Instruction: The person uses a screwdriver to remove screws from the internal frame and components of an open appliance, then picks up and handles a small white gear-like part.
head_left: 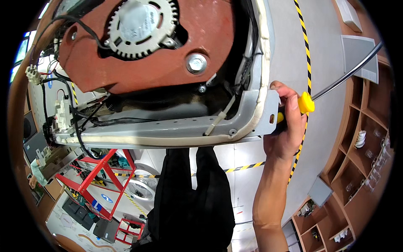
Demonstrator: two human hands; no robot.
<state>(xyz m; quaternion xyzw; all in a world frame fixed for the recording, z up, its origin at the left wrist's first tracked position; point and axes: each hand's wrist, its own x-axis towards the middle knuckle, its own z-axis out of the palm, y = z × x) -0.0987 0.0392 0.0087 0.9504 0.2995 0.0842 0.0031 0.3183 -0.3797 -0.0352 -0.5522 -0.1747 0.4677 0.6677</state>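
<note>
My right hand (289,122) is closed around the black-and-yellow handle of a long screwdriver (346,73). Its steel shaft points up and to the right, away from the machine. The hand is beside the corner of a grey metal housing (172,130), at a plate with a slot in it; whether the fingers touch the plate is hard to tell. Inside the open housing sits a reddish-brown block (147,69) with a toothed silver disc (142,27) and a large hex bolt (196,63). My left hand is out of view.
Black cables and a white connector (63,115) hang at the housing's left. Below stand a red metal frame (94,178) and a round-doored washing machine (140,189). Wooden shelves (352,164) line the right. Black-and-yellow tape (308,54) marks the floor. Another person's green sleeve (37,172) shows far left.
</note>
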